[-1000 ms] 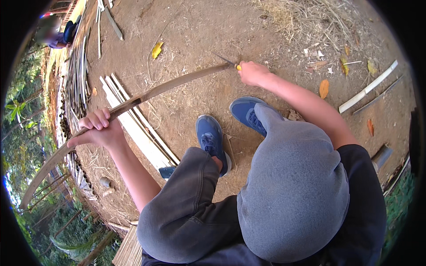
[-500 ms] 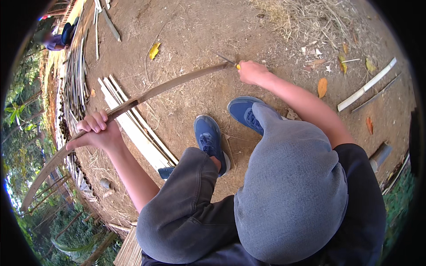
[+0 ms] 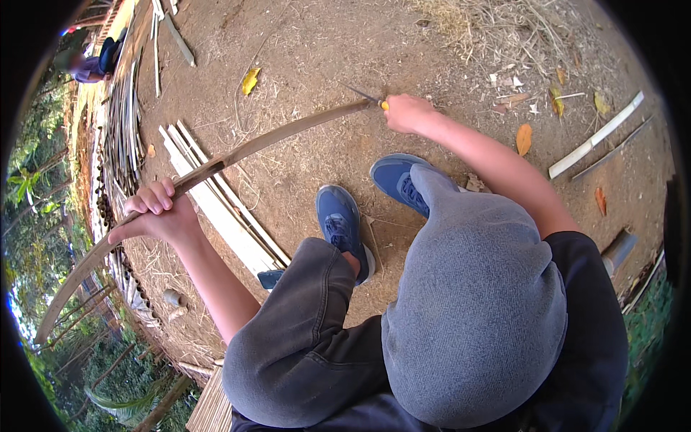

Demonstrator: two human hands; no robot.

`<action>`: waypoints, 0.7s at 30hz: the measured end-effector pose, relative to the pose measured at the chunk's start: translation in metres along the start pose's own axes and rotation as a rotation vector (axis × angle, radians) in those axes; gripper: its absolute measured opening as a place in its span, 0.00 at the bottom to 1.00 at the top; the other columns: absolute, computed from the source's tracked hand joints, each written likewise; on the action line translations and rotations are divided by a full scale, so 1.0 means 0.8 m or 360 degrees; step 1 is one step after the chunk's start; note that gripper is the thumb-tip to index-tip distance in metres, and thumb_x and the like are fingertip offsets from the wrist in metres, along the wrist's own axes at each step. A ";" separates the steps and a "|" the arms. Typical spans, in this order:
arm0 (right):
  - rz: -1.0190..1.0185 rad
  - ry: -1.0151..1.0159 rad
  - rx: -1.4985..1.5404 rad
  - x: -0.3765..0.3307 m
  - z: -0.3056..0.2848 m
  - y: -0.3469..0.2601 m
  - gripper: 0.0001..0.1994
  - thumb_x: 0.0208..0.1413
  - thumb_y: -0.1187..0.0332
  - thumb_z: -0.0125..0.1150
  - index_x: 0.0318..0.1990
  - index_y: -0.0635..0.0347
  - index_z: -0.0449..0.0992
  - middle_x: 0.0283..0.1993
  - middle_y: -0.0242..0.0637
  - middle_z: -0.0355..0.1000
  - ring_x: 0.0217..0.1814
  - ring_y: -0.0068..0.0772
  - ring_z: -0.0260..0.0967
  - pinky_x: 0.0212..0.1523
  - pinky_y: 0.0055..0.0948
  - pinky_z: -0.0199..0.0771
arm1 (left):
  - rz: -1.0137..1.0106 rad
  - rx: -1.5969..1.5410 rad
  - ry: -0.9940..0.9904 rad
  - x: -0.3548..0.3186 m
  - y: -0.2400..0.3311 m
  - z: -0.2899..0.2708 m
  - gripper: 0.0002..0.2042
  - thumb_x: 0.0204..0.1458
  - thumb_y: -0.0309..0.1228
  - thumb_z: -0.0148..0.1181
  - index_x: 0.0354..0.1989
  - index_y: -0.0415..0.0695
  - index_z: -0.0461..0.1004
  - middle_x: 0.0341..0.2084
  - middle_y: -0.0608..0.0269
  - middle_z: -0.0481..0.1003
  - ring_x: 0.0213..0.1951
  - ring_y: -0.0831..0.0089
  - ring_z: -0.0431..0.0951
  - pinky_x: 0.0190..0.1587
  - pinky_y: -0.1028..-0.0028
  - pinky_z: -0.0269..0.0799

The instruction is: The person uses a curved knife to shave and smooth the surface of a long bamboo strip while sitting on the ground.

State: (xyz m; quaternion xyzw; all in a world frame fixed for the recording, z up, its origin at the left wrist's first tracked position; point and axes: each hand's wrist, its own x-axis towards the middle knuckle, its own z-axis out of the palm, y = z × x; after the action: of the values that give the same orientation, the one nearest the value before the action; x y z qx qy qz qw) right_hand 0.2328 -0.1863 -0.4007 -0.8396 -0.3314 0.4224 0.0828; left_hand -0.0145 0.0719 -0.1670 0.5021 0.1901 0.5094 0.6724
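A long brown strip of split bamboo or wood (image 3: 277,135) runs from the far left rim to the middle, bowed by the fisheye picture. My left hand (image 3: 164,211) is closed round it left of its dark joint, the thumb along its lower side. My right hand (image 3: 408,114) grips a knife (image 3: 362,94) by its yellow handle. The narrow blade points up and left and lies against or just over the strip's far right end; I cannot tell whether it cuts in. My fingers hide most of the handle.
Pale split strips (image 3: 209,191) lie beside my left foot, with a phone (image 3: 270,279) at their near end. Long poles (image 3: 126,122) are stacked at left, near a seated person (image 3: 90,66). Dry straw (image 3: 504,32) and a pale curved piece (image 3: 596,137) lie to the right.
My right hand and the knife have shifted very slightly to the left and up along the strip's end. The left hand keeps its hold in the same place.
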 end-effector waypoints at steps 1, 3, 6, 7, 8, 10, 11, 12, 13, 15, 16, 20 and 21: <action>-0.0005 0.0051 0.0073 0.001 0.005 -0.001 0.17 0.59 0.67 0.50 0.52 0.65 0.74 0.51 0.49 0.76 0.54 0.48 0.75 0.53 0.44 0.75 | 0.0009 0.0001 -0.0042 0.002 0.000 -0.003 0.40 0.37 0.79 0.26 0.12 0.52 0.69 0.05 0.73 0.60 0.08 0.81 0.57 0.15 0.80 0.56; -0.0009 0.0172 0.0208 0.001 0.012 0.001 0.17 0.58 0.68 0.50 0.51 0.66 0.74 0.50 0.50 0.76 0.53 0.48 0.75 0.53 0.43 0.75 | 0.0020 0.0007 -0.0055 0.003 0.000 -0.003 0.40 0.37 0.79 0.26 0.12 0.52 0.68 0.06 0.73 0.60 0.08 0.80 0.58 0.15 0.80 0.56; 0.0058 0.0029 0.0136 0.012 0.017 0.010 0.17 0.59 0.67 0.51 0.51 0.66 0.75 0.50 0.51 0.76 0.54 0.48 0.75 0.53 0.43 0.75 | 0.0027 0.0025 0.0047 0.003 -0.002 0.001 0.40 0.38 0.79 0.26 0.12 0.52 0.67 0.06 0.73 0.59 0.09 0.80 0.58 0.15 0.80 0.57; 0.0048 0.0103 0.0205 0.016 0.019 0.011 0.16 0.58 0.67 0.51 0.51 0.66 0.75 0.50 0.51 0.76 0.53 0.49 0.75 0.53 0.43 0.75 | 0.0037 0.0018 0.0097 0.003 -0.002 0.005 0.40 0.39 0.79 0.25 0.13 0.52 0.66 0.06 0.72 0.59 0.09 0.80 0.58 0.16 0.80 0.58; 0.0042 0.0153 0.0277 0.008 0.025 0.002 0.16 0.58 0.67 0.51 0.50 0.66 0.76 0.50 0.51 0.76 0.53 0.49 0.75 0.53 0.43 0.75 | 0.0032 0.0027 0.0158 0.000 0.000 0.005 0.40 0.39 0.78 0.25 0.13 0.52 0.66 0.06 0.72 0.59 0.10 0.80 0.58 0.16 0.79 0.58; 0.0033 0.0156 0.0330 0.003 0.038 -0.007 0.16 0.57 0.68 0.51 0.49 0.66 0.76 0.50 0.52 0.76 0.53 0.49 0.75 0.52 0.44 0.75 | 0.0039 0.0125 0.0189 -0.003 -0.002 0.007 0.39 0.42 0.77 0.23 0.13 0.52 0.62 0.07 0.72 0.58 0.11 0.79 0.58 0.18 0.78 0.59; 0.0024 0.0136 0.0305 0.007 0.032 -0.008 0.16 0.57 0.68 0.52 0.49 0.66 0.77 0.50 0.52 0.76 0.53 0.50 0.75 0.52 0.44 0.76 | 0.0065 0.0168 0.0254 -0.005 -0.005 0.016 0.39 0.43 0.77 0.22 0.14 0.51 0.62 0.07 0.72 0.58 0.11 0.79 0.58 0.18 0.78 0.60; 0.0016 0.0116 0.0281 0.011 0.026 -0.010 0.16 0.57 0.68 0.52 0.49 0.66 0.77 0.50 0.52 0.76 0.52 0.50 0.76 0.52 0.44 0.76 | 0.0090 0.0211 0.0318 -0.005 -0.007 0.022 0.39 0.44 0.77 0.22 0.14 0.51 0.61 0.07 0.72 0.57 0.11 0.80 0.58 0.18 0.78 0.60; 0.0044 0.0041 0.0233 0.019 0.019 -0.016 0.16 0.56 0.69 0.52 0.48 0.67 0.77 0.49 0.52 0.76 0.51 0.50 0.76 0.50 0.43 0.77 | 0.0113 0.0236 0.0365 -0.003 -0.009 0.024 0.38 0.47 0.76 0.20 0.14 0.52 0.59 0.06 0.72 0.56 0.11 0.79 0.58 0.19 0.77 0.61; -0.0066 0.0073 0.0177 -0.012 0.008 -0.047 0.15 0.56 0.70 0.52 0.48 0.67 0.76 0.49 0.51 0.77 0.50 0.49 0.77 0.49 0.43 0.78 | 0.0085 0.0239 0.0450 -0.006 -0.002 0.014 0.38 0.47 0.76 0.21 0.14 0.52 0.58 0.06 0.72 0.56 0.11 0.77 0.58 0.20 0.76 0.62; -0.0127 0.0103 0.0144 -0.020 0.001 -0.057 0.15 0.55 0.70 0.52 0.48 0.67 0.76 0.49 0.51 0.77 0.49 0.49 0.77 0.48 0.43 0.78 | 0.0083 0.0231 0.0490 -0.005 0.000 0.009 0.38 0.47 0.76 0.21 0.15 0.52 0.58 0.06 0.72 0.56 0.11 0.77 0.58 0.21 0.75 0.63; -0.0117 0.0081 0.0162 -0.006 0.013 -0.040 0.15 0.54 0.71 0.53 0.46 0.66 0.77 0.46 0.49 0.78 0.47 0.46 0.78 0.46 0.42 0.79 | 0.0106 0.0334 0.0486 -0.006 -0.009 0.009 0.37 0.47 0.76 0.22 0.15 0.52 0.56 0.07 0.71 0.55 0.12 0.77 0.57 0.21 0.76 0.63; -0.0118 0.0120 0.0062 -0.009 0.011 -0.052 0.14 0.54 0.70 0.54 0.46 0.66 0.77 0.44 0.46 0.78 0.45 0.43 0.79 0.45 0.41 0.80 | 0.0092 0.0314 0.0556 -0.005 -0.008 0.009 0.37 0.49 0.75 0.22 0.16 0.51 0.55 0.08 0.71 0.54 0.13 0.76 0.58 0.22 0.75 0.63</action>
State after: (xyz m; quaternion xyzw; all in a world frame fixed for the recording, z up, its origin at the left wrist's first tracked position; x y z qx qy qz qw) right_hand 0.2023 -0.1601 -0.3840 -0.8403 -0.3506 0.3936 0.1271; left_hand -0.0077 0.0650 -0.1708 0.4748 0.3385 0.5868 0.5619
